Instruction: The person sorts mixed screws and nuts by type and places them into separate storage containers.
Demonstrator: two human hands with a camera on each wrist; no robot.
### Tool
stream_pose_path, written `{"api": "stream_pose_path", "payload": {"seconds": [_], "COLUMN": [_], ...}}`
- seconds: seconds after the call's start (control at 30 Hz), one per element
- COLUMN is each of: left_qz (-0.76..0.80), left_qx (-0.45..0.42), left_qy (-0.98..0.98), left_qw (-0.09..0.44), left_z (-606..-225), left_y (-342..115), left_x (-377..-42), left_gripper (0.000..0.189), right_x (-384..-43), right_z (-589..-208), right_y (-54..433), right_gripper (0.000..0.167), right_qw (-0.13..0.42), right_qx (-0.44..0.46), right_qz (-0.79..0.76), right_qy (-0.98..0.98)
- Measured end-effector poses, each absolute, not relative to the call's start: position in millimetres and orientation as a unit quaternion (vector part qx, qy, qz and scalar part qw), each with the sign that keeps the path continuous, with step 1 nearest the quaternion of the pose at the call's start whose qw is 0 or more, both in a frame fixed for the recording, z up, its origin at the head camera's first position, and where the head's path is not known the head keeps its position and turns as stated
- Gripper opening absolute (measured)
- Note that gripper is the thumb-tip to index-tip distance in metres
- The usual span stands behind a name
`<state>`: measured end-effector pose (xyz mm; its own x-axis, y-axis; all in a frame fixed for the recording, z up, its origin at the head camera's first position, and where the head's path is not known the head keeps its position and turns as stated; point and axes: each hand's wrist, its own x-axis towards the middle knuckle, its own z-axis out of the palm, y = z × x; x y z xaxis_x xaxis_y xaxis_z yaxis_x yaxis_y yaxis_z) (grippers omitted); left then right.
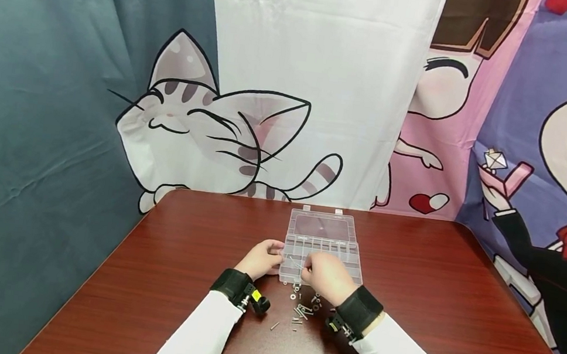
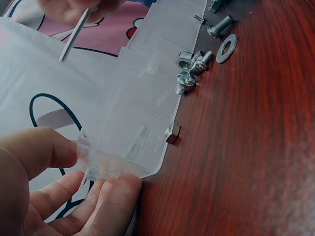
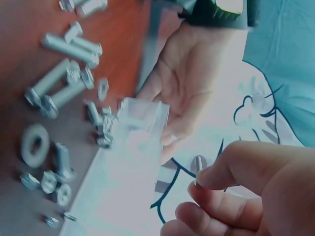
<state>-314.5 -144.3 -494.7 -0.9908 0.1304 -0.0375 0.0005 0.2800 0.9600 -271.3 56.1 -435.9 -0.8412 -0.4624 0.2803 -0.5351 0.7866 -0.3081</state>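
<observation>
Currently I pinch a slim metal pin [image 3: 199, 164] in my right hand [image 1: 328, 276], over the clear box [image 2: 142, 88]; my left hand [image 1: 259, 258] grips its left side, and loose screws [image 3: 50, 81] lie nearer me than both grips.

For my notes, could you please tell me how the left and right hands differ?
The left hand grips the clear box; the right hand pinches a thin metal piece. The left hand is at the box's left side, the right hand above its compartments. Both wear black wristbands.

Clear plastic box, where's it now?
In the head view, the box lies slightly right of centre, held by the left hand, beyond loose bolts.
</observation>
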Motion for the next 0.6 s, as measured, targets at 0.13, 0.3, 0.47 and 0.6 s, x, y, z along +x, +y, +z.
{"api": "stream_pose_path", "payload": {"seconds": [0.13,0.3,0.47,0.6], "left_qz": [0.597,0.597,0.6,0.605], "left_qx": [0.042,0.043,0.05,0.048], "left_qy": [0.799,0.799,0.796,0.792], "left_qw": [0.058,0.059,0.06,0.063], "left_z": [-494,-494,-494,-492], "left_y": [-144,-145,-146,-146], "left_x": [-312,-313,-314,-314], "left_gripper": [0.041,0.041,0.042,0.043], "right_x": [-285,-304,-323,-332], "right_z": [-431,-429,-433,-435], "right_y": [50,41,33,27], "right_gripper": [0.034,0.031,0.024,0.025], "right_qw": [0.085,0.093,0.072,0.043], "right_qx": [0.253,0.258,0.253,0.244], "right_qz": [0.168,0.126,0.089,0.078], "right_qy": [-0.949,-0.953,-0.961,-0.966]}}
